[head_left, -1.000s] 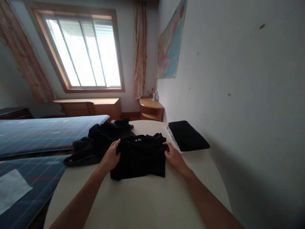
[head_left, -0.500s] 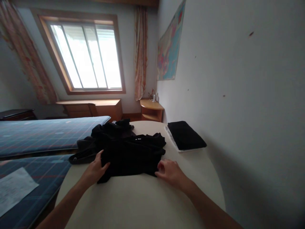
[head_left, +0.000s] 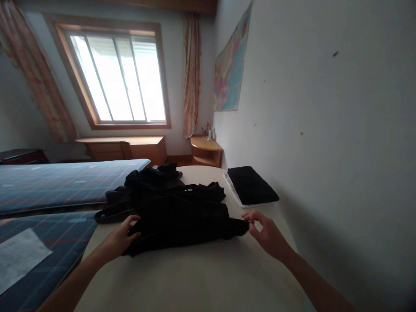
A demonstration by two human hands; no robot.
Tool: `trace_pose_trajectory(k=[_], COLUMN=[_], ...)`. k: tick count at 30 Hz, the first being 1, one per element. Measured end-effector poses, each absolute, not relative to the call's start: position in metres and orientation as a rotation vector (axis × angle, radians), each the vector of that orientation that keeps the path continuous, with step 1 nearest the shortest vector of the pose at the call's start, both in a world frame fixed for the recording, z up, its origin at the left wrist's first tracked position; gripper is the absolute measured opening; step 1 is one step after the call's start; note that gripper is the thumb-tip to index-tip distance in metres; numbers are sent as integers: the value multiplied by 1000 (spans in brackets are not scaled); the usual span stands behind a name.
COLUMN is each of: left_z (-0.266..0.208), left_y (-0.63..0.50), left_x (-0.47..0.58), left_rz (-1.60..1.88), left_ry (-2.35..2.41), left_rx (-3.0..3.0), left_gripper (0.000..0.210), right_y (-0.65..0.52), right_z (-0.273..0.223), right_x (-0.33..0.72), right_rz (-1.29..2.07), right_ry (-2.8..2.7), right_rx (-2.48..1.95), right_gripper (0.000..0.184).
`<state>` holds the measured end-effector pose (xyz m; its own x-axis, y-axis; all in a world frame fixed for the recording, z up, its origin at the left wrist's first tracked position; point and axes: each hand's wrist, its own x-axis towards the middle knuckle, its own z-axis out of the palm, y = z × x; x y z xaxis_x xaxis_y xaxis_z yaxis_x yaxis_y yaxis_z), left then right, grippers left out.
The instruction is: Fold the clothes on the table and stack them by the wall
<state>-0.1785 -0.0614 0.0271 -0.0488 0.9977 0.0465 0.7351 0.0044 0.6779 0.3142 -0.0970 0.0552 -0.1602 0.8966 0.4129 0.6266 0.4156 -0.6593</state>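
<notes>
A black garment (head_left: 182, 223) lies spread and rumpled on the pale round table (head_left: 195, 281), in the middle of the head view. My left hand (head_left: 121, 236) is at its left edge, finger and thumb closed on the cloth. At the other side, my right hand (head_left: 266, 232) pinches the tip of a narrow, sleeve-like piece that stretches out to the right. More dark clothing (head_left: 117, 203) is heaped behind and to the left, and its border with the garment is hard to make out.
A folded black cloth (head_left: 251, 184) in what looks like clear-white packaging lies at the table's right, near the wall. Left of the table are blue plaid mattresses (head_left: 71, 180), with a paper sheet (head_left: 22, 258) on the nearer one. A desk (head_left: 146, 147) stands below the window.
My right hand has moved right, drawing out the sleeve-like piece of black cloth. My left hand has shifted slightly left and down, and the garment's near edge now spreads wider.
</notes>
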Motion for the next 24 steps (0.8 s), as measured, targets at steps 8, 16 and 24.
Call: trace_pose_trajectory(k=[8, 16, 24], left_z=[39, 57, 47], left_y=[-107, -135, -135], left_x=[-142, -101, -108], left_rz=[505, 144, 227], left_ry=[1770, 1287, 1360], left_rx=[2301, 2376, 2493], left_gripper=[26, 13, 29], right_y=[-138, -146, -155], right_z=[52, 38, 38], right_x=[331, 326, 337], right_rz=[608, 539, 377], right_ry=[-2392, -2360, -2137], right_rx=[-1286, -1279, -1303], right_gripper=[33, 30, 25])
